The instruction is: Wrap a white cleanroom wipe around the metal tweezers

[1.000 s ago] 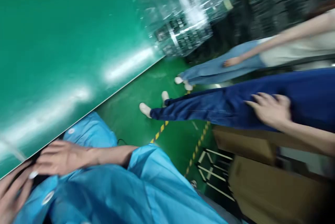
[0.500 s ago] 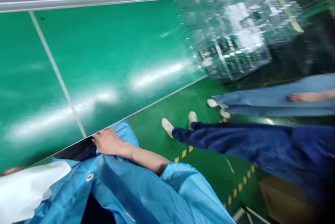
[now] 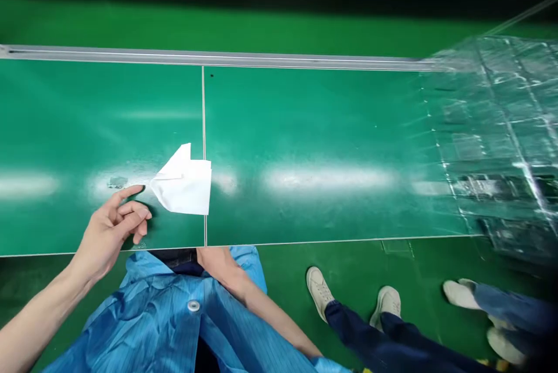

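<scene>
On the green tabletop (image 3: pixel 314 123) lies a folded white wipe (image 3: pixel 189 190), across the pale seam between two panels; whether it is cloth or paper I cannot tell. My left hand (image 3: pixel 115 222) is just left of it, over the table's near edge. Its index finger is stretched toward the wipe, the other fingers are loosely bent, and nothing shows in them. A small dull patch (image 3: pixel 117 181) marks the surface by that fingertip. My right hand (image 3: pixel 213 259) rests low by my lap, its fingers hidden below the table edge.
Stacked clear plastic trays (image 3: pixel 492 146) occupy the table's right end. A metal rail (image 3: pixel 305 61) runs along the back. To the right, two people's legs and pale shoes (image 3: pixel 320 291) stand on the green floor (image 3: pixel 279 286).
The view has levelled and swung left. The white wipe, earlier at the lower left covering most of my left hand, now lies on the table apart from the fingers. My right hand stays low.
</scene>
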Tool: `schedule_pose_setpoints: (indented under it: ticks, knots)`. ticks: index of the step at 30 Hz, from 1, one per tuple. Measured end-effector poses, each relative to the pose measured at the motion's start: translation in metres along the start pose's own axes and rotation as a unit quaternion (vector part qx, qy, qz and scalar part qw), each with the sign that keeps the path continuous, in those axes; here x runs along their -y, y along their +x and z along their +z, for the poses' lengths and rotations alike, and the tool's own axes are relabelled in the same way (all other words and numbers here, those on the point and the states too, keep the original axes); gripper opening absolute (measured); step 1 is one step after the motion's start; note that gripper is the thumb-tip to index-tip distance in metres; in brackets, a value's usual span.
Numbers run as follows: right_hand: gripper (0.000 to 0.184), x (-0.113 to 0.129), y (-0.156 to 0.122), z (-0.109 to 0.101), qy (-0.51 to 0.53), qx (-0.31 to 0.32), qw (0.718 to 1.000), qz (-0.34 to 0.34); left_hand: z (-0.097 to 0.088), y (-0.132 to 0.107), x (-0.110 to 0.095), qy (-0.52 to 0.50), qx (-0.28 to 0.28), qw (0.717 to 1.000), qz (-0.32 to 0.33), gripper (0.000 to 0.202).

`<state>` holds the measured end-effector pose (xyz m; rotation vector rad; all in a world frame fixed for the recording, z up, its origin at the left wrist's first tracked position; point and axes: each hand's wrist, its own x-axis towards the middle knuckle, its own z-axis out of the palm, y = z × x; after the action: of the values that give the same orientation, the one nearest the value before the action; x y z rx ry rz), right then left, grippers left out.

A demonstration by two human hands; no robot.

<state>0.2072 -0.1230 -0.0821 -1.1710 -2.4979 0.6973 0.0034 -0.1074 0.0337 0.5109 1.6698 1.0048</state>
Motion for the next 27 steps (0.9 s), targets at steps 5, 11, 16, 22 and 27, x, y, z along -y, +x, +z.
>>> schedule_pose_setpoints:
  ticks: [5, 11, 16, 22, 27]
  knots:
    - [0.046, 0.006, -0.023, -0.037, 0.006, 0.13, 0.984, -0.12, -0.02, -0.005, 0.009, 0.249, -0.097, 0.927, 0.264, 0.033]
    - [0.054, 0.019, -0.028, -0.108, 0.043, 0.124, 0.982, -0.135, 0.002, 0.032, -0.008, 0.458, -0.055, 0.762, 0.454, 0.036]
    - [0.024, 0.006, 0.025, -0.126, 0.003, -0.072, 0.997, -0.02, 0.021, 0.055, -0.019, 0.346, -0.02, 0.853, 0.391, 0.02]
    - [0.034, -0.005, 0.086, -0.102, -0.12, 0.011, 0.993, 0.018, 0.004, 0.058, -0.02, -0.034, -0.114, 0.976, 0.18, 0.018]
    - [0.026, 0.001, 0.073, -0.096, -0.153, 0.012, 0.988, -0.001, -0.036, 0.052, -0.017, 0.054, -0.234, 0.933, 0.268, 0.022]
